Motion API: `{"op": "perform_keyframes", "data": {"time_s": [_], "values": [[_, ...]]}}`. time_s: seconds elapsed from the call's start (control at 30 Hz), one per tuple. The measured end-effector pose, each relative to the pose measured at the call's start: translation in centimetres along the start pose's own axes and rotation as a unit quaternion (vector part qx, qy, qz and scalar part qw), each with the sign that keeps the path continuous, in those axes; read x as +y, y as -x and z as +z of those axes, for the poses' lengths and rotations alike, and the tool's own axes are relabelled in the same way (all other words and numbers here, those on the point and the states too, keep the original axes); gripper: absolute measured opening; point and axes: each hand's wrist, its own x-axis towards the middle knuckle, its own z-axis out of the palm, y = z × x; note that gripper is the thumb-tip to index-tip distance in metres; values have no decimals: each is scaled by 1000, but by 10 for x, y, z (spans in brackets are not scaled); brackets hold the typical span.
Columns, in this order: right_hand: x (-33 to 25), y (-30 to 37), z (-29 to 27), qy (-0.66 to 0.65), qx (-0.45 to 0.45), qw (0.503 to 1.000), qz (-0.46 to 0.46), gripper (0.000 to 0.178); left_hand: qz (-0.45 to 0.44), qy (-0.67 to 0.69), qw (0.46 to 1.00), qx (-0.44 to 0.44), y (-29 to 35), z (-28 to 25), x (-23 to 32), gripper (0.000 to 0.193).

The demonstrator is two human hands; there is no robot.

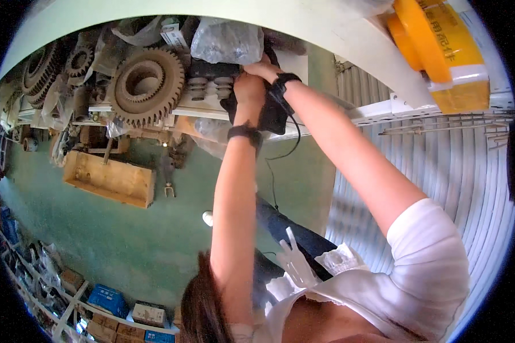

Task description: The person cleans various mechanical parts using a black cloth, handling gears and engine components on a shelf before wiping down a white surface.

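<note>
Both my hands are close together at the shelf, over a black, soft-looking item (273, 117) that hangs partly past the shelf edge. My left hand (250, 90) is closed, its fingertips turned out of sight. Just above and touching it, my right hand (263, 70) curls inward; what its fingers hold is hidden. A black strap (273, 55) rises beside the right hand. Left of my hands stand two ribbed grey metal parts (223, 88), (197, 89). Behind them is a bundle in clear plastic (226, 41). Each wrist wears a black band, and a thin black cable (298, 137) dangles below.
A large toothed gear (146, 86) and smaller gears (80, 60) crowd the shelf's left. Overhead runs a white shelf beam (349, 51); a yellow box (452, 40) sits at upper right. On the green floor lies a wooden tray (109, 178). Blue boxes (107, 300) fill a lower-left rack.
</note>
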Motion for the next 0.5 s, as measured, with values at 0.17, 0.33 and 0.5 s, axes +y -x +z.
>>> {"op": "perform_keyframes", "data": {"time_s": [0.17, 0.33, 0.5], "values": [[-16, 84, 17, 162, 84, 979, -86, 51, 59, -22, 998, 24, 67, 16, 10, 38], [-11, 133, 4, 170, 22, 984, -47, 52, 118, -57, 989, -63, 113, -10, 39, 43], [-25, 94, 2, 156, 24, 984, -78, 51, 98, 10, 995, 14, 77, 18, 14, 39]]}}
